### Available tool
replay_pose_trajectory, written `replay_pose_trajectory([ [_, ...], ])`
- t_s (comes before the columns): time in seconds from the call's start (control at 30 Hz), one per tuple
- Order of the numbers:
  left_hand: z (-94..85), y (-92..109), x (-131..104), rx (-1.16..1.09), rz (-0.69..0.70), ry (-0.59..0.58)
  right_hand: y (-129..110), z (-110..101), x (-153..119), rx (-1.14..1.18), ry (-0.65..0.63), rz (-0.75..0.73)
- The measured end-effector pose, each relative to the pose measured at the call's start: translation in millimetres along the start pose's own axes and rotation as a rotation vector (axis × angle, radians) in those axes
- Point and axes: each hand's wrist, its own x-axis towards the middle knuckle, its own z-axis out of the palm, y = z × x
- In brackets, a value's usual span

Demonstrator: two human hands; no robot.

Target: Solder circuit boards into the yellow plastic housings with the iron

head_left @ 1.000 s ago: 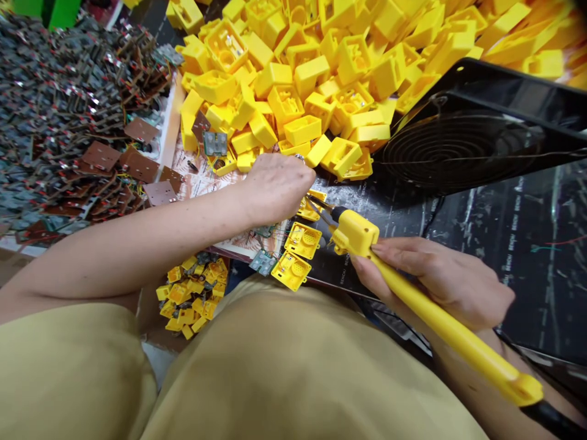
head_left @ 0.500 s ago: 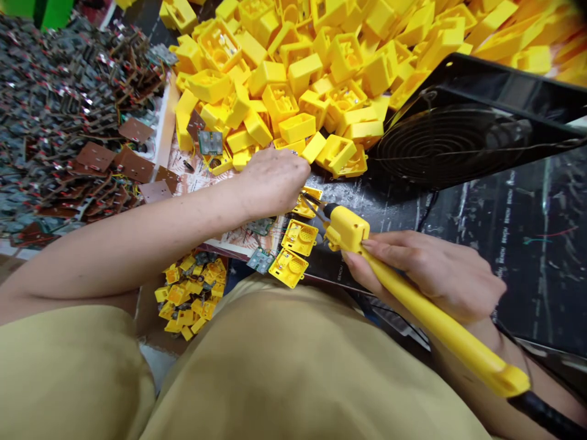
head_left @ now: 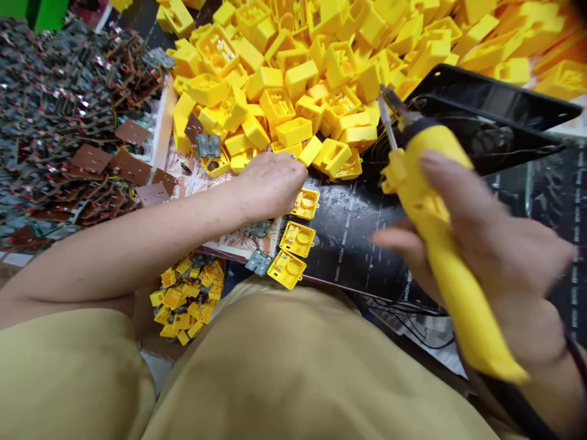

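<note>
My right hand (head_left: 499, 238) is wrapped round a yellow soldering iron (head_left: 440, 201), raised over the right of the bench with its metal tip pointing up and away. Motion blurs this hand somewhat. My left hand (head_left: 275, 183) is closed, knuckles up, at the edge of a small yellow plastic housing (head_left: 306, 203); its fingertips and anything in them are hidden. Nearer me lie two more open housings (head_left: 298, 239) in a row, each with a round speaker grille. A green circuit board (head_left: 259, 262) sits beside the nearest one, and another is partly under my left wrist.
A large heap of yellow housings (head_left: 275, 79) covers the back. At the left is a dense pile of circuit boards (head_left: 68, 116). A black fan (head_left: 486, 116) stands at the right. Below the bench edge, a box holds small yellow parts (head_left: 188, 299).
My right hand has lifted the soldering iron away from the farthest housing, up and to the right. My left hand has stayed nearly in place.
</note>
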Motion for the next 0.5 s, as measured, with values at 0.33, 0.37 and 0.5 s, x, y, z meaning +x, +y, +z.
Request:
replay_pose_trajectory([
  [0.33, 6.6, -5.6, -0.3, -0.136, 0.034, 0.084, 27.7, 79.2, 77.8, -0.326, -0.096, -0.110],
  [0.37, 3.8, -10.1, -3.1, -0.158, 0.035, 0.097, 27.1, 76.9, 76.5, -0.304, -0.087, -0.097],
  [0.5, -10.3, -38.3, -31.7, -0.215, -0.004, 0.152, 19.1, 44.1, 48.6, -0.195, 0.025, -0.105],
])
